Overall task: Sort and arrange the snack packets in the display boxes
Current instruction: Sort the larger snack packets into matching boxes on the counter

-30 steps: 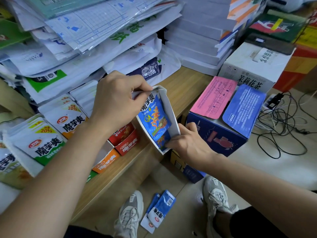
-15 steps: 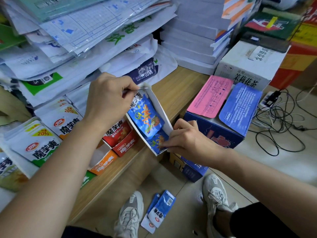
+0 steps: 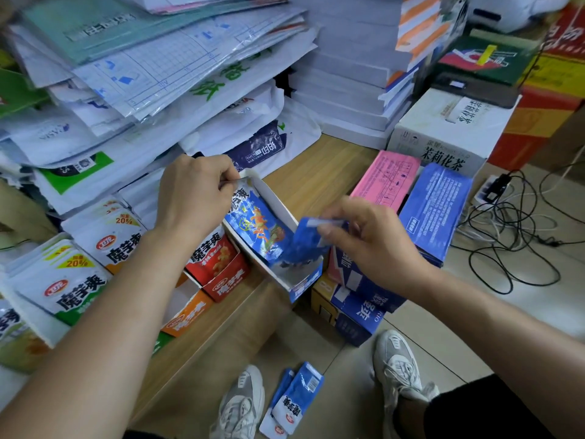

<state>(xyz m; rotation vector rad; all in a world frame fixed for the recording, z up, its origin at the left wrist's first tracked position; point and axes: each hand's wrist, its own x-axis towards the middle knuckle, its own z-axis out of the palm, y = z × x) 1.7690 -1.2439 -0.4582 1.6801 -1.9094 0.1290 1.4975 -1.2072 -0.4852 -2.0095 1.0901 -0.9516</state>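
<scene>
A white and blue display box stands at the wooden table's front edge with blue snack packets leaning in it. My left hand pinches the top edge of the packets at the box's back left corner. My right hand pinches another blue packet by its top, with the lower end dipped into the front of the box. Left of it stand a red display box with red packets and an orange display box. Two blue packets lie on the floor between my shoes.
White snack bags fill the table's left side. Piles of paper and plastic bags lean over the back. A dark blue carton with pink and blue packs on top stands right of the table. Cables trail on the floor.
The box has come down onto the table edge. My right hand has let go of the box's lower end, risen to the right and now pinches a single blue packet.
</scene>
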